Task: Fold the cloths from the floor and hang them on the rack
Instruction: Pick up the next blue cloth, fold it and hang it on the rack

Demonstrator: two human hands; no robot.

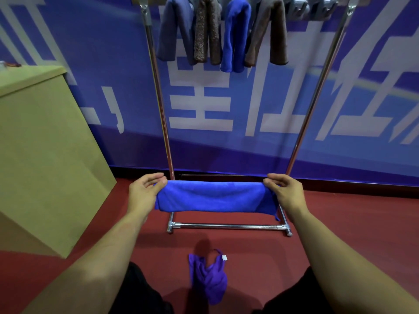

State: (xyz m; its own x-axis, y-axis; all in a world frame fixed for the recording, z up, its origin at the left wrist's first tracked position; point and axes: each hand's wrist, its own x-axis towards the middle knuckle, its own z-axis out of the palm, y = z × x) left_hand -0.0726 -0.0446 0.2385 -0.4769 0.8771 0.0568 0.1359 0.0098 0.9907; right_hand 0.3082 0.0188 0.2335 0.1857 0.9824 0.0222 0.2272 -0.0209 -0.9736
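We see the rack [299, 132] standing far centre against the blue banner wall [249, 143], chrome uprights rising from a base bar [226, 226] on the floor. 4 folded cloths already hang over its top rail at the far edge of view: grey-blue [174, 30], speckled brown [207, 30], bright blue [235, 35], brown [269, 32]. They sit bunched to the left, so free rail remains to the right for more.

We hold the blue cloth [215, 197] in mid-air between both hands, in front of the rack base, stretched flat into a long band, probably to keep the fold straight before draping it. The left hand [145, 193] pinches its left end between thumb and fingers; the right hand [285, 192] pinches the right end likewise.

1 purple cloth [208, 277] lies crumpled on the red floor [340, 218], near centre, between our knees, not yet folded.

A tan box [45, 155] stands at left.
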